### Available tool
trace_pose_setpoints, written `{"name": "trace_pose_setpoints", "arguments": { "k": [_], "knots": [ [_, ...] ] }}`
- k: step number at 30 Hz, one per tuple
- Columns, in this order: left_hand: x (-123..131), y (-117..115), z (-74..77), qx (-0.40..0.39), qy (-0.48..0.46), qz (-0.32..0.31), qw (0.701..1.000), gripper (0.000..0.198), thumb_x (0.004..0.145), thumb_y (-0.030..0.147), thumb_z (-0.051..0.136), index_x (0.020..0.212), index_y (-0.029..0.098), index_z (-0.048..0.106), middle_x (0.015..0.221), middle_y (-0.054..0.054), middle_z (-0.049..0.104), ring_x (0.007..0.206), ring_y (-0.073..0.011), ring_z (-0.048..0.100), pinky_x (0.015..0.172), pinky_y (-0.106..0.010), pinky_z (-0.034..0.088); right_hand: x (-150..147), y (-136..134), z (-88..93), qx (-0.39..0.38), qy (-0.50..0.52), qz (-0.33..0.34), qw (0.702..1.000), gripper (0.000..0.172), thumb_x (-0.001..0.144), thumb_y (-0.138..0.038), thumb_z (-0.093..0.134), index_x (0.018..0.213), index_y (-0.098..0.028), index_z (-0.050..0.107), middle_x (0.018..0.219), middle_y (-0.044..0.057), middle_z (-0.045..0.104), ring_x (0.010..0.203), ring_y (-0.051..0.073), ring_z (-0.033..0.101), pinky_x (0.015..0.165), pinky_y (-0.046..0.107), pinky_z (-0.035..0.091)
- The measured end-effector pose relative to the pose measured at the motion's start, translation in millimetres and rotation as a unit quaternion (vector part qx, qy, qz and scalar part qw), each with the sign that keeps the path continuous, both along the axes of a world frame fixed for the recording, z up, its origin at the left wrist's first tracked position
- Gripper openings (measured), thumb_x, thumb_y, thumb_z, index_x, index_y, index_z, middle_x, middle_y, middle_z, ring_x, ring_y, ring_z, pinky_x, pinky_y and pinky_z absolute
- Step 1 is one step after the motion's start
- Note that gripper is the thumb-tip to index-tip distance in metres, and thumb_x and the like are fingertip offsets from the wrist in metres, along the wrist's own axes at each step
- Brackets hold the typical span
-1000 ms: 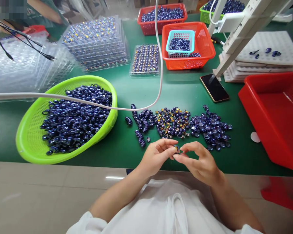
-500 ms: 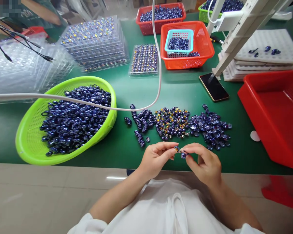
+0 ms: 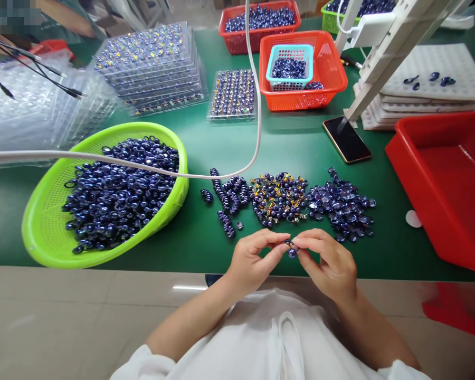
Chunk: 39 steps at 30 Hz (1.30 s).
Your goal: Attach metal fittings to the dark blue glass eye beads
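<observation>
Between my fingertips, over the near edge of the green table, is a small shiny dark-blue ring-shaped piece (image 3: 292,253) with a rounded end. My left hand (image 3: 257,256) pinches its left side between thumb and forefinger, and my right hand (image 3: 328,261) pinches the right side. Whether it is one part or two pressed together I cannot make out. Just beyond my hands lies a pile of blue pieces with yellow bits (image 3: 279,198). To its right is a heap of dark-blue rounded caps (image 3: 346,206); to its left, rows of stacked dark-blue pieces (image 3: 231,192).
A lime-green basket (image 3: 43,240) full of blue pieces stands left. Behind are filled clear trays (image 3: 154,79), an orange basket (image 3: 332,63) and a phone (image 3: 346,139). A red bin (image 3: 423,184) is at right. A white cable (image 3: 259,116) loops across the view.
My hands have come closer together, and the small pieces in their fingertips now meet. The blue rounded end has shifted slightly left.
</observation>
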State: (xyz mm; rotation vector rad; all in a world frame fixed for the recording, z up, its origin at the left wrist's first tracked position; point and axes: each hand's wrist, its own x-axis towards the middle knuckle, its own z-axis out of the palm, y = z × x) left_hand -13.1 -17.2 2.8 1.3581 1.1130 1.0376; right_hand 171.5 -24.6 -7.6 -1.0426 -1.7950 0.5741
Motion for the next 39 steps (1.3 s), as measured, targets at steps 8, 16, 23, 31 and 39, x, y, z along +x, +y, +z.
{"name": "trace_pose_setpoints", "arguments": {
  "k": [8, 16, 23, 31, 39],
  "knots": [
    [0, 1, 2.7, 0.061, 0.051, -0.002, 0.997, 0.015, 0.088, 0.021, 0.067, 0.099, 0.016, 0.077, 0.078, -0.008, 0.073, 0.072, -0.0170, 0.067, 0.069, -0.028, 0.054, -2, 0, -2.3, 0.013, -0.027, -0.010, 1.000, 0.034, 0.086, -0.004, 0.061, 0.111, -0.029, 0.062, 0.096, 0.002, 0.071, 0.085, 0.018, 0.070, 0.072, 0.032, 0.058],
    [-1, 3, 2.8, 0.126, 0.072, -0.018, 0.989, 0.014, 0.087, 0.012, 0.065, 0.097, 0.014, 0.075, 0.077, -0.007, 0.072, 0.070, -0.0152, 0.066, 0.067, -0.026, 0.053, -4, -2, 2.0, 0.057, -0.090, -0.016, 0.994, 0.033, 0.087, -0.003, 0.059, 0.112, -0.026, 0.060, 0.095, 0.004, 0.071, 0.084, 0.018, 0.068, 0.073, 0.032, 0.057],
    [-1, 2, -3.4, 0.150, 0.061, -0.013, 0.987, 0.015, 0.086, 0.011, 0.066, 0.098, 0.014, 0.075, 0.077, -0.007, 0.072, 0.070, -0.0151, 0.065, 0.065, -0.025, 0.053, -6, -2, 0.5, 0.014, -0.053, -0.011, 0.998, 0.028, 0.088, -0.003, 0.059, 0.107, -0.023, 0.060, 0.095, 0.003, 0.069, 0.089, 0.016, 0.068, 0.077, 0.028, 0.056],
    [-1, -2, -5.0, 0.134, 0.055, -0.004, 0.989, 0.016, 0.086, 0.011, 0.068, 0.099, 0.015, 0.075, 0.080, -0.007, 0.074, 0.073, -0.0160, 0.068, 0.069, -0.026, 0.054, -8, -3, 1.7, -0.144, 0.012, -0.013, 0.989, 0.013, 0.090, -0.011, 0.059, 0.094, -0.023, 0.062, 0.082, -0.003, 0.065, 0.068, 0.010, 0.061, 0.064, 0.022, 0.051],
    [1, -5, -4.5, 0.113, 0.055, -0.001, 0.992, 0.013, 0.086, 0.012, 0.067, 0.096, 0.014, 0.075, 0.079, -0.007, 0.073, 0.073, -0.0163, 0.068, 0.069, -0.026, 0.054, -13, -6, 2.6, -0.149, 0.031, -0.034, 0.988, 0.013, 0.087, -0.011, 0.058, 0.087, -0.022, 0.063, 0.077, -0.003, 0.064, 0.065, 0.010, 0.058, 0.059, 0.021, 0.047]
  ]
}}
